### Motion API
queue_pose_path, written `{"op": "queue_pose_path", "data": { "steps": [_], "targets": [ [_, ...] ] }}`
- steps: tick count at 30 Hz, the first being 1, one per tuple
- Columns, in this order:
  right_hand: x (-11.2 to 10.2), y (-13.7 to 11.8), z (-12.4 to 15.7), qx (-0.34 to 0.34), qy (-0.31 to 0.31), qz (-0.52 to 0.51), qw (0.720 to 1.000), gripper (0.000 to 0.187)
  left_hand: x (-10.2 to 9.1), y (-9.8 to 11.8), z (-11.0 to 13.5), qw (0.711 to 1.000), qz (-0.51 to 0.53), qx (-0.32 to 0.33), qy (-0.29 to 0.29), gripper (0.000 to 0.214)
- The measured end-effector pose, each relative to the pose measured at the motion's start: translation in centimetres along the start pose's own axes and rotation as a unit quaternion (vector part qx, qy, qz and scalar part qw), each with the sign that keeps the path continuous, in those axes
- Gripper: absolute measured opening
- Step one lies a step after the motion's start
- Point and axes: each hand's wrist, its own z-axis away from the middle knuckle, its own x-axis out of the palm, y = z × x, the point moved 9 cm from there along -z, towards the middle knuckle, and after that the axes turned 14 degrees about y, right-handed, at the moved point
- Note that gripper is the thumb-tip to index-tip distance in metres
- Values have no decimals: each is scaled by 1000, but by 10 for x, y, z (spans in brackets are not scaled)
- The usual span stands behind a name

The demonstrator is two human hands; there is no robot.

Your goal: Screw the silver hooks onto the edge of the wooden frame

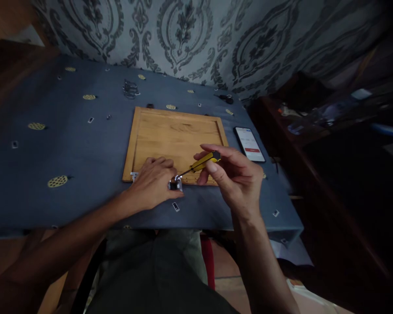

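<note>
Dark garment [157,274], six o'clock; yellow screwdriver [201,163], my right fingers [218,172] gripping, axis toward eight; metal hinge [180,186] at tip, my nearer left fingers [175,194] clasping.

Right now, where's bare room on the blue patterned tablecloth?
Widest: tablecloth left of the framed brown wooden panel, nearer than the tiny grey bit. Smaller: near right corner, nearer than the black phone. Crowded: the panel's near edge, with left hand, right hand, shiny metal piece and yellow-black screwdriver.

Dimly lit grey patterned backdrop [185,32], blue-clothed table [85,152], dark furniture [347,218], tiled floor [229,290]
</note>
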Motion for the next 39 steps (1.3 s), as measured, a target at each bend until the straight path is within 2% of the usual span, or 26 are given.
{"op": "queue_pose_path", "data": {
  "steps": [5,9,11,27,39],
  "targets": [
    [-4,-1,1,-26,55,10,998,20,0,0,0,1000,-1,-3,-5,36],
    [-20,-12,7,-74,138,4,988,15,-1,-1,1,1000,5,-6,5,34],
    [-26,-15,10,-77,156,19,985,15,-1,-1,1,1000,7,-7,9,32],
    [-22,-2,13,-49,122,43,990,19,-3,1,-1,1000,-6,-3,3,29],
    [-20,-1,13,-55,112,26,992,13,-1,-1,0,1000,-1,-9,4,31]
  ]
}}
